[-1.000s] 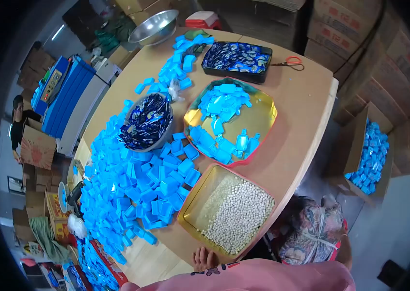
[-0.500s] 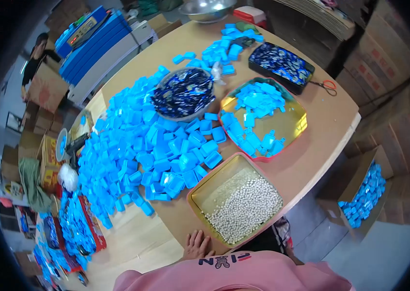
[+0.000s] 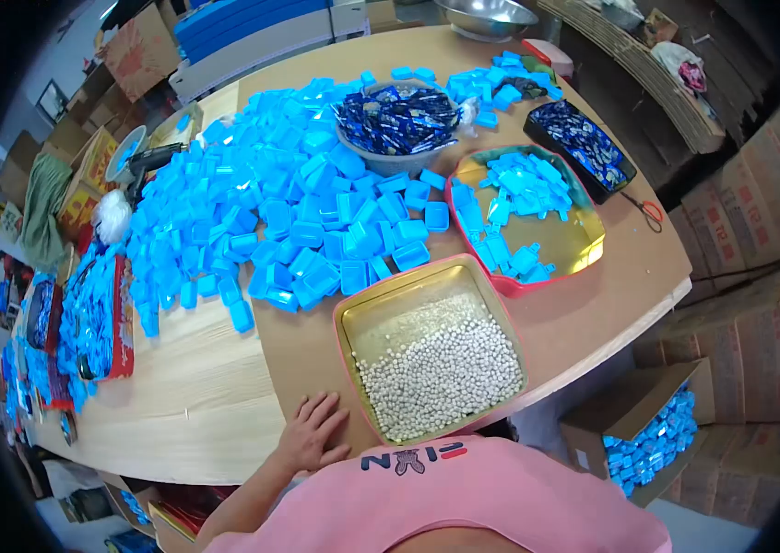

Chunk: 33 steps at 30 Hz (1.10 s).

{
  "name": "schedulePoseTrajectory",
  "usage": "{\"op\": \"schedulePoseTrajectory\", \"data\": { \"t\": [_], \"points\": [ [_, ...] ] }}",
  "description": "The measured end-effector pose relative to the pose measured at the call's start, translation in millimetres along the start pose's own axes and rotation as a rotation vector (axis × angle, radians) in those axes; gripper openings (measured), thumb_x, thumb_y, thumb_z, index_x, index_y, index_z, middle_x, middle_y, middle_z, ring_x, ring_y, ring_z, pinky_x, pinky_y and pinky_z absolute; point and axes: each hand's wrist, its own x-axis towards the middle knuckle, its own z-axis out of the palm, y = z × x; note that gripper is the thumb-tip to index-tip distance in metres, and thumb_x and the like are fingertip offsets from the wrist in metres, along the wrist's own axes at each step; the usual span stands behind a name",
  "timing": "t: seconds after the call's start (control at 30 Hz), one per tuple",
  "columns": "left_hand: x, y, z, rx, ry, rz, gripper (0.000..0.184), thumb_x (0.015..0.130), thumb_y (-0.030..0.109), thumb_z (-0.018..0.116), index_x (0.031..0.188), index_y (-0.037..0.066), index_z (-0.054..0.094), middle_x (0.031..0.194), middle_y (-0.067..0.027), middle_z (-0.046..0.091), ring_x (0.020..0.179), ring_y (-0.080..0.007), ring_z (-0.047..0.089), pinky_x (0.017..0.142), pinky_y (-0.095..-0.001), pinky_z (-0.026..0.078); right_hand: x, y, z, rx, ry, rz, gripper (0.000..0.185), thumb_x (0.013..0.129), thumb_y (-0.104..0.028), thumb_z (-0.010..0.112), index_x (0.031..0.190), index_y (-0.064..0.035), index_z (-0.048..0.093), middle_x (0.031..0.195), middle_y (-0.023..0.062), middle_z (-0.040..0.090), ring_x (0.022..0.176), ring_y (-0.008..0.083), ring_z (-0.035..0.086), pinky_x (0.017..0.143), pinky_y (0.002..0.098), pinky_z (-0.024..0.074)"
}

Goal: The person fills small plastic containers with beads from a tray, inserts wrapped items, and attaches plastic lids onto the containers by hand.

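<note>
My left hand [image 3: 314, 431] rests on the brown board at the near table edge, palm down with its fingers apart, holding nothing. Just right of it stands a square gold-lined tin tray [image 3: 346, 346] of small white pellets [image 3: 441, 378]. My right hand is out of view. Past the tray spreads a large heap of small blue plastic boxes [image 3: 307, 235]. A red-rimmed gold tray [image 3: 584, 253] holds flat blue plastic pieces [image 3: 528, 184]. A grey bowl [image 3: 395, 164] of dark blue shiny packets [image 3: 399, 118] stands among the boxes.
A black tin [image 3: 584, 147] of blue packets and orange-handled scissors [image 3: 650, 214] lie at the right. A metal basin [image 3: 487, 18] stands at the far edge. Below the table's right side, a cardboard box [image 3: 625, 401] holds blue pieces. Stacked cartons [image 3: 750, 203] line the right.
The view has turned and tilted, so the table sits differently and more of my left forearm shows. My left hand still lies on the board. The person at far left has gone out of view.
</note>
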Motion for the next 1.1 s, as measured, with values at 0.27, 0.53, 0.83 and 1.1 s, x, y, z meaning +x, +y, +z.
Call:
{"op": "schedulePoseTrajectory", "data": {
  "t": [0.27,0.53,0.83,1.1],
  "points": [
    [12,3,-29,-0.136,0.559,-0.198,0.067,0.076,0.038,0.064,0.130,0.004,0.045,0.135,-0.0169,0.043,0.123,-0.0359,0.041,0.104,-0.0473,0.028,-136,-175,-84,0.223,0.381,-0.733,0.052,0.073,-0.007,0.072,0.121,-0.0049,0.052,0.113,0.0084,0.059,0.073,0.0110,0.058,0.064,0.0216,0.0454],
    [64,180,-324,-0.578,1.381,0.965,0.055,0.087,0.038,0.050,0.131,0.006,0.043,0.128,-0.0138,0.046,0.114,-0.0238,0.045,0.097,-0.0356,0.037,-181,-304,-85,0.594,0.571,-1.346,0.099,0.064,-0.009,0.081,0.142,0.0024,0.020,0.123,0.0202,0.054,0.069,0.0162,0.064,0.064,0.0201,0.0507],
    [85,212,-322,-0.007,1.762,1.206,0.072,0.084,0.053,0.053,0.140,0.012,0.035,0.144,-0.0121,0.034,0.131,-0.0282,0.033,0.107,-0.0377,0.028,-191,-289,-112,0.412,0.526,-1.493,0.094,0.065,-0.009,0.080,0.140,0.0020,0.024,0.125,0.0195,0.052,0.072,0.0175,0.064,0.064,0.0211,0.0511],
    [117,218,-350,0.437,1.797,1.442,0.064,0.085,0.049,0.054,0.134,0.011,0.039,0.138,-0.0121,0.038,0.126,-0.0270,0.037,0.104,-0.0373,0.030,-215,-262,-152,0.192,0.573,-1.866,0.089,0.067,-0.009,0.079,0.139,0.0016,0.027,0.127,0.0188,0.050,0.075,0.0186,0.063,0.065,0.0220,0.0514]
  ]
}}
